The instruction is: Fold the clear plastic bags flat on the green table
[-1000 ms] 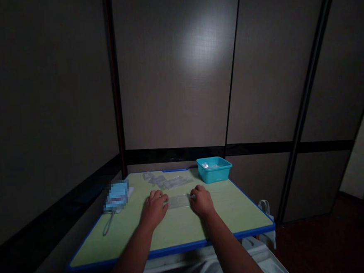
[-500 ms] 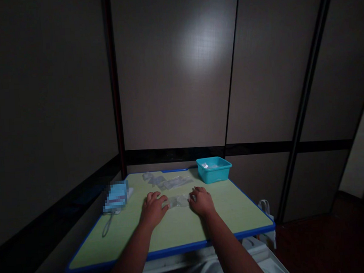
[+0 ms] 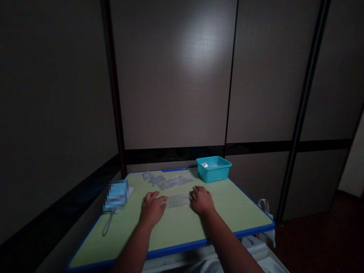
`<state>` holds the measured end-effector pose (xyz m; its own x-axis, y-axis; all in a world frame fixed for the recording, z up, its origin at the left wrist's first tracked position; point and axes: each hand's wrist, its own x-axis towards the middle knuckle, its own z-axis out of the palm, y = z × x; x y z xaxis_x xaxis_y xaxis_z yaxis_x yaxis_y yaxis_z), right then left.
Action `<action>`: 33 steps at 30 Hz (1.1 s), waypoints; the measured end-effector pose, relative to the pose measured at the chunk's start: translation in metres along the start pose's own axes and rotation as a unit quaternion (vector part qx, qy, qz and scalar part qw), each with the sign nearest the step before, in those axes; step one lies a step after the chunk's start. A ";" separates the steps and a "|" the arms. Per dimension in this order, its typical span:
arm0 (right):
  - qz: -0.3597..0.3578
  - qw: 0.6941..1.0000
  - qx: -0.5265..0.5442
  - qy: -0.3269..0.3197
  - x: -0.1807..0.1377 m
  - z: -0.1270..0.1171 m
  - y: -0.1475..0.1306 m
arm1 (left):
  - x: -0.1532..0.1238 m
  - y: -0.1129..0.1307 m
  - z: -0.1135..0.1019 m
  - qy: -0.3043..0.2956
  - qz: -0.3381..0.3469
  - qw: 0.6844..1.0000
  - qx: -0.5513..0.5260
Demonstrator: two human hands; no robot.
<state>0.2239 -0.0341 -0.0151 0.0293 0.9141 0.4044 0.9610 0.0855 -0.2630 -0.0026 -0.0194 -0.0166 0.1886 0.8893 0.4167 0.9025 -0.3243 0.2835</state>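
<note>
A clear plastic bag [image 3: 178, 201] lies flat and stretched sideways on the pale green tabletop, between my two hands. My left hand [image 3: 153, 206] has its thumb and fingers at the bag's left end. At the opposite end, my right hand [image 3: 202, 200] grips the bag, its fingertips partly hidden. Beyond the hands, several more clear plastic bags [image 3: 174, 182] lie loosely overlapped toward the back left of the table.
The green table [image 3: 121, 244] has a raised blue edge. A turquoise basket [image 3: 214, 175] with some clear plastic inside stands at the back right. A blurred-out blue object [image 3: 115, 196] with a strap lies at the left edge. Dark wall panels stand behind.
The bag between my hands has gone from crumpled in the middle to flatter and smoother. Both hands have barely moved.
</note>
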 end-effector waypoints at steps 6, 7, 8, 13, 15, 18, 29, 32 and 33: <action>-0.002 1.000 -0.001 0.004 0.001 0.003 0.003 | 0.001 -0.001 0.001 -0.003 -0.003 1.000 0.003; -0.003 1.000 -0.001 0.003 0.001 0.002 0.002 | 0.001 -0.001 0.001 -0.002 -0.002 1.000 0.004; -0.002 1.000 -0.001 0.003 0.001 0.002 0.002 | 0.001 -0.001 0.001 -0.002 -0.002 1.000 0.007; -0.001 1.000 -0.001 0.003 0.001 0.001 0.001 | 0.001 -0.001 0.003 -0.005 -0.006 1.000 0.018; 0.000 1.000 0.000 0.006 0.001 0.001 0.002 | 0.002 -0.002 0.004 -0.008 -0.008 1.000 0.022; 0.001 1.000 0.001 0.006 0.001 0.001 0.002 | 0.002 -0.003 0.005 -0.012 -0.011 0.999 0.031; 0.003 1.000 -0.004 -0.003 0.001 -0.001 0.001 | 0.003 -0.005 0.008 -0.013 -0.014 0.998 0.055; 0.003 1.000 -0.003 -0.001 0.001 -0.001 0.002 | 0.003 -0.006 0.009 -0.016 -0.014 0.998 0.059; 0.003 1.000 -0.002 0.000 0.001 -0.001 0.002 | 0.003 -0.006 0.009 -0.018 -0.017 0.998 0.062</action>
<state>0.2256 -0.0337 -0.0148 0.0352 0.9148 0.4023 0.9619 0.0782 -0.2619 -0.0040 -0.0117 -0.0248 0.1695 0.9105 0.3772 0.9488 -0.2543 0.1873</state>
